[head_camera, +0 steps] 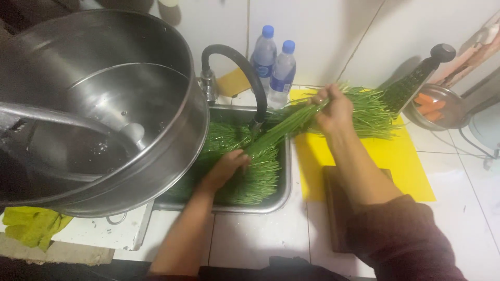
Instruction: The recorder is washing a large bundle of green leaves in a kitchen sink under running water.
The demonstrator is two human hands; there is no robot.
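Rectangular steel sink tray [284, 195] is sitting near, filled with green chives lying flat, and the left hand [229, 166] is closing its fingers around the low end of a long green chive bundle [284, 130] there. Bundle's long axis is slanting up-right, its far end clamped in the right hand [333, 109] above a yellow cutting board [401, 161] piled with more chives. White tiled counter [260, 239] is carrying a big empty steel pot [104, 109] at left, with two clear blue-capped bottles [273, 65] standing by the white wall.

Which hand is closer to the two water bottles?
Right. The right hand grips chive stems just right of the water bottles; the left hand is lower, in the sink.
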